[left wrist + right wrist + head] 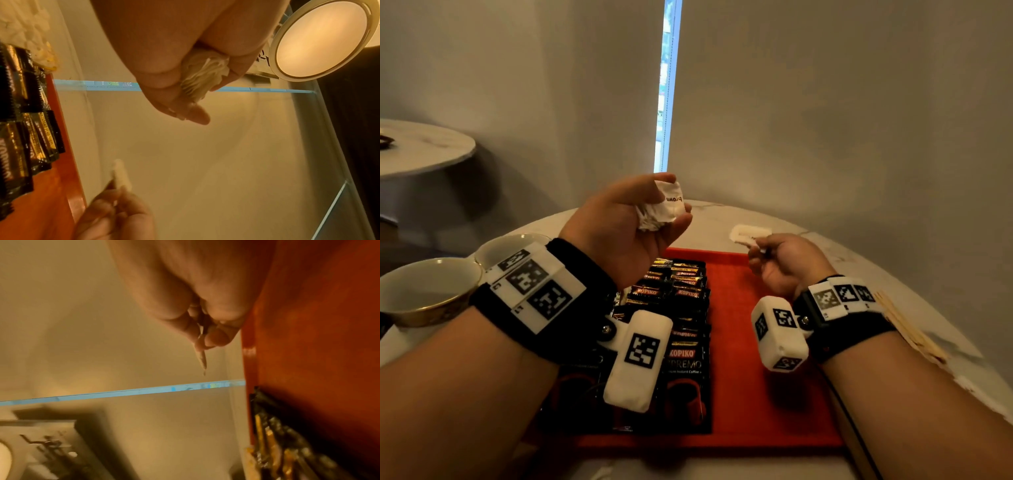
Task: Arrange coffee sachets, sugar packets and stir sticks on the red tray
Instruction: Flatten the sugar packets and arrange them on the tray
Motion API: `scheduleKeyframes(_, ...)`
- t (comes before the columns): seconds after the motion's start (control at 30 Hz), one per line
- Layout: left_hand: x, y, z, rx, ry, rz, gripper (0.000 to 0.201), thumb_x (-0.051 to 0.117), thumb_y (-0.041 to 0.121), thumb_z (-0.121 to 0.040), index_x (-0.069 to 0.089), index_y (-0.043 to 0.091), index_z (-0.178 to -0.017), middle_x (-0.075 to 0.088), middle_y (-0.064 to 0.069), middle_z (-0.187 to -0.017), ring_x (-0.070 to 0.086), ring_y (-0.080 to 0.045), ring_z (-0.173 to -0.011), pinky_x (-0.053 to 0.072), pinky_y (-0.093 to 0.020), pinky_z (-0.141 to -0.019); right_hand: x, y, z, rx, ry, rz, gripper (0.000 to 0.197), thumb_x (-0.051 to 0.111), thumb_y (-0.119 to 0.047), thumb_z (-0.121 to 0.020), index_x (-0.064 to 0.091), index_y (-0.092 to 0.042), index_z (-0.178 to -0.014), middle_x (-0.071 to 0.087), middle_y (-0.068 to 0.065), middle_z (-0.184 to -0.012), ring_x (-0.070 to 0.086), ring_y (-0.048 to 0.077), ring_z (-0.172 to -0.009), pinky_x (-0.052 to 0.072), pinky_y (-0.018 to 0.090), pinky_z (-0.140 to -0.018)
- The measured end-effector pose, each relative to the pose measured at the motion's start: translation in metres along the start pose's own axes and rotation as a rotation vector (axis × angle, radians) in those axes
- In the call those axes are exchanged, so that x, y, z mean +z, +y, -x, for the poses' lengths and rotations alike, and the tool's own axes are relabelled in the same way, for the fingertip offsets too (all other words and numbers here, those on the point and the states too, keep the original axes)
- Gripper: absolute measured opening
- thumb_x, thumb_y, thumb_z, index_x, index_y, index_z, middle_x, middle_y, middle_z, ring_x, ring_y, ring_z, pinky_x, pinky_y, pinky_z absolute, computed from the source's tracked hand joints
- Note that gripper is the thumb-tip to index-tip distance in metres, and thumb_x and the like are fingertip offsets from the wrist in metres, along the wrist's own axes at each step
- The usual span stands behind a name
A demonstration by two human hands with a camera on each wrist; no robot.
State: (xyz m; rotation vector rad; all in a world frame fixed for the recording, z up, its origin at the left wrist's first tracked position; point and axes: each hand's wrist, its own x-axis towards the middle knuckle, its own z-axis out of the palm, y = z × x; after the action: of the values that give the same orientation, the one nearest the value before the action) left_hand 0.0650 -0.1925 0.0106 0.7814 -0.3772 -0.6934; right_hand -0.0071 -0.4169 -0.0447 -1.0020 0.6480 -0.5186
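My left hand [643, 219] is raised above the red tray [756, 394] and grips a bunch of white sugar packets [666, 205], whose fanned edges show in the left wrist view [201, 76]. My right hand [774, 255] hovers over the tray's far right part and pinches a single white sugar packet [748, 234], seen edge-on in the right wrist view [201, 358]. Black coffee sachets [678, 298] lie in overlapping rows on the left half of the tray. Wooden stir sticks [911, 329] lie on the table to the right of the tray.
Two white cups [424, 291] with gold rims stand at the left of the round white table [825, 246]. A second round table [421, 147] stands further off at the left. Close behind is the wall, with a narrow bright window strip [667, 85].
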Motion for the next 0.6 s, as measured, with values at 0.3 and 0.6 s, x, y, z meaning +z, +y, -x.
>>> scheduleKeyframes(0.3,-0.002,-0.005,-0.002,-0.013,-0.029,-0.026,0.023,0.042,0.004,-0.092,0.063,0.005,-0.102,0.058,-0.019,-0.105,0.066,-0.023,-0.073,0.058,-0.023,-0.061,-0.007,0.022,-0.006,0.140,-0.107,0.292,0.022,0.038,0.007,-0.101,0.058,0.006,-0.110,0.066,0.021,-0.095,0.068,0.015,-0.061,0.055,0.020,-0.050)
scheduleKeyframes(0.6,-0.003,-0.007,-0.001,-0.055,-0.053,-0.067,0.024,0.042,0.004,-0.092,0.062,0.006,-0.105,0.059,-0.023,-0.112,0.068,-0.033,-0.089,0.060,-0.030,-0.068,-0.007,0.026,-0.008,0.003,0.041,0.470,0.012,0.054,-0.005,-0.096,0.059,0.001,-0.105,0.066,0.026,-0.116,0.067,0.022,-0.064,0.050,0.026,-0.043)
